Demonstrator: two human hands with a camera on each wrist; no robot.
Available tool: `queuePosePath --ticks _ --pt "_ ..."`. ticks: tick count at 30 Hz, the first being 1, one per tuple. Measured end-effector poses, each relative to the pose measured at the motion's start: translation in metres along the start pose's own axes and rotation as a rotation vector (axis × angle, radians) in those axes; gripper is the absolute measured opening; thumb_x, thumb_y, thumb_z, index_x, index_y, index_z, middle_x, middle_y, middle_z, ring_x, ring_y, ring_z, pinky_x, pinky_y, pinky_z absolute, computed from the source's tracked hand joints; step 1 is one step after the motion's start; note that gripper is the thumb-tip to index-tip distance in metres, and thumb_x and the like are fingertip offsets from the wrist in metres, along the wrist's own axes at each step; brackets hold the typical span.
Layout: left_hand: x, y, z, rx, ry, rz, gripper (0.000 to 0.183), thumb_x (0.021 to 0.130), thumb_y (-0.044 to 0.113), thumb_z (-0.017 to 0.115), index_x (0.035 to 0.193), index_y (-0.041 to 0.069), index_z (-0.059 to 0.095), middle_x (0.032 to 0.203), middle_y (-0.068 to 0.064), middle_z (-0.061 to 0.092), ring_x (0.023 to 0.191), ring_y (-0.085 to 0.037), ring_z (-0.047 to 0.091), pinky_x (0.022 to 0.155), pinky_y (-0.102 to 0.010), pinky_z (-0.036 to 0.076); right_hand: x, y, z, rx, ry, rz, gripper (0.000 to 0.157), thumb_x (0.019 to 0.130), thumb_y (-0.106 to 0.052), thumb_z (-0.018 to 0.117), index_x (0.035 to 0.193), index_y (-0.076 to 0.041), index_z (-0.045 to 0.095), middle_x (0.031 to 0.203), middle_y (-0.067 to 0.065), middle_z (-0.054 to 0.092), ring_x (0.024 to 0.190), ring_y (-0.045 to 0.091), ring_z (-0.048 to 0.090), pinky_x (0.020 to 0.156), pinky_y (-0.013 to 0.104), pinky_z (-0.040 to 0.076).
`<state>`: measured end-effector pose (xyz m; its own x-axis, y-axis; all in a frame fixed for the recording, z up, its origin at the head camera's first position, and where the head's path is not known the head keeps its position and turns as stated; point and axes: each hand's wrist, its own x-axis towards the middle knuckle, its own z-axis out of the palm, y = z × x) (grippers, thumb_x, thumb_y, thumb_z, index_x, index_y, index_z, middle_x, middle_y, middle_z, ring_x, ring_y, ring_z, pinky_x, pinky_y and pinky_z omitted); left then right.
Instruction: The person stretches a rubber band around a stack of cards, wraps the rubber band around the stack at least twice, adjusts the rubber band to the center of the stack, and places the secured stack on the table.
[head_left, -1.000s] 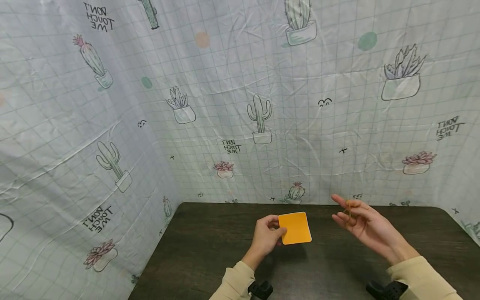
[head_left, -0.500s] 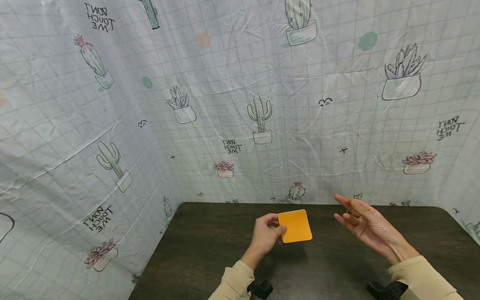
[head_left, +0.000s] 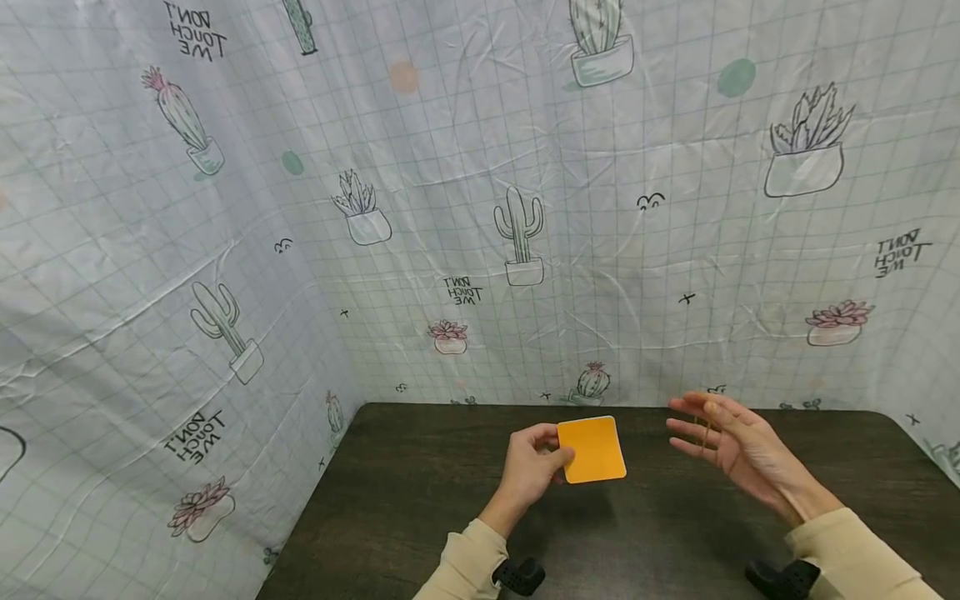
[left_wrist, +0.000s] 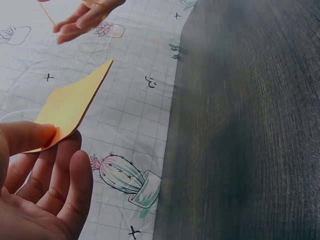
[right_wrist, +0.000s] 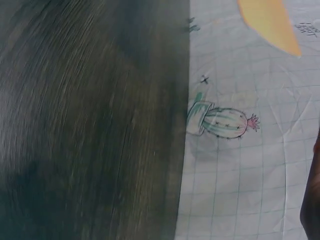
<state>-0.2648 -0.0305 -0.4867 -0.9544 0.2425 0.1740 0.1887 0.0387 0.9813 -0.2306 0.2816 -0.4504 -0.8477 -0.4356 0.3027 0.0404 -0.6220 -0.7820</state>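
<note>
Orange card (head_left: 594,448), edge pinched, between left fingers (left_wrist: 66,167)

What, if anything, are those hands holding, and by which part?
The left hand pinches an orange square card by its left edge in the head view. A thin yellow band is stretched on the right hand; exactly where is unclear.

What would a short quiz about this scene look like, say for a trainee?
1. What does the left hand hold? A: a cup. B: an orange card. C: a spoon.
2. True or false: both hands hold the card.
3. Fill in: a thin yellowish band is on the ____ hand.

Key: 1. B. 2. False; only the left hand does. 3. Right; it is on the right hand.
</note>
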Motion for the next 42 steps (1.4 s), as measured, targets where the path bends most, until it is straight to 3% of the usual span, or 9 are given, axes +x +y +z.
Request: queuePosePath --ticks 9,15,17,20,24,31,36,42 --pt "0.000 0.008 0.001 -0.038 -0.029 0.004 0.024 0.085 -0.004 0.076 0.109 -0.001 0.075 0.081 -0.001 0.068 0.062 -0.011 0.065 0.052 -0.023 0.056 0.003 -0.005 0.004 -0.371 0.085 0.088 0.035 0.110 -0.008 0.035 0.134 -0.017 0.059 0.130 0.002 0.061 0.116 0.024 0.065 0.094 0.047 0.054" --pt "0.001 0.013 0.003 -0.050 -0.054 0.028 0.026 0.085 -0.006 0.075 0.111 -0.002 0.075 0.078 -0.001 0.067 0.056 -0.010 0.062 0.052 -0.022 0.055 0.009 -0.007 0.005 -0.566 0.162 0.171 0.027 0.108 -0.011 0.043 0.132 -0.016 0.056 0.127 0.003 0.061 0.111 0.023 0.067 0.090 0.047 0.057" --pt "0.002 0.016 0.004 -0.049 -0.069 0.041 0.027 0.085 -0.006 0.075 0.111 -0.003 0.075 0.078 -0.001 0.067 0.056 -0.010 0.062 0.053 -0.025 0.057 0.012 -0.007 0.006 -0.632 0.180 0.201 0.026 0.108 -0.014 0.046 0.133 -0.014 0.055 0.127 0.006 0.060 0.109 0.023 0.067 0.089 0.046 0.057" --pt "0.002 0.020 0.007 -0.046 -0.093 0.056 0.028 0.085 -0.005 0.076 0.113 -0.003 0.075 0.078 -0.001 0.067 0.058 -0.010 0.064 0.058 -0.039 0.061 0.018 -0.009 0.010 -0.709 0.180 0.244 0.029 0.107 -0.017 0.050 0.135 -0.010 0.052 0.127 0.010 0.058 0.108 0.023 0.068 0.086 0.045 0.059" --pt "0.004 0.023 0.011 -0.039 -0.130 0.084 0.030 0.085 -0.005 0.075 0.115 -0.003 0.074 0.082 -0.008 0.071 0.062 -0.011 0.067 0.063 -0.050 0.061 0.028 -0.008 0.017 -0.748 0.146 0.283 0.035 0.106 -0.018 0.052 0.137 -0.003 0.049 0.127 0.014 0.057 0.107 0.027 0.067 0.085 0.046 0.059" --pt "0.004 0.026 0.015 -0.017 -0.163 0.119 0.028 0.085 -0.005 0.076 0.113 -0.003 0.075 0.086 -0.015 0.073 0.062 -0.014 0.068 0.058 -0.039 0.062 0.041 0.001 0.032 -0.796 0.122 0.308 0.048 0.102 -0.023 0.059 0.139 0.006 0.045 0.136 0.028 0.048 0.112 0.032 0.062 0.087 0.053 0.057" --pt "0.003 0.030 0.014 -0.033 -0.161 0.120 0.028 0.085 -0.005 0.075 0.113 -0.004 0.074 0.087 -0.018 0.073 0.064 -0.018 0.070 0.058 -0.038 0.062 0.044 0.009 0.036 -0.835 0.085 0.314 0.051 0.102 -0.025 0.059 0.139 0.006 0.044 0.134 0.025 0.051 0.113 0.032 0.061 0.086 0.053 0.058" --pt "0.002 0.032 0.013 -0.044 -0.129 0.138 0.027 0.085 -0.007 0.074 0.113 -0.006 0.074 0.085 -0.020 0.072 0.065 -0.024 0.071 0.056 -0.033 0.061 0.046 0.018 0.038 -0.776 0.049 0.313 0.051 0.102 -0.023 0.058 0.140 0.007 0.041 0.125 0.020 0.054 0.104 0.029 0.065 0.082 0.053 0.059"
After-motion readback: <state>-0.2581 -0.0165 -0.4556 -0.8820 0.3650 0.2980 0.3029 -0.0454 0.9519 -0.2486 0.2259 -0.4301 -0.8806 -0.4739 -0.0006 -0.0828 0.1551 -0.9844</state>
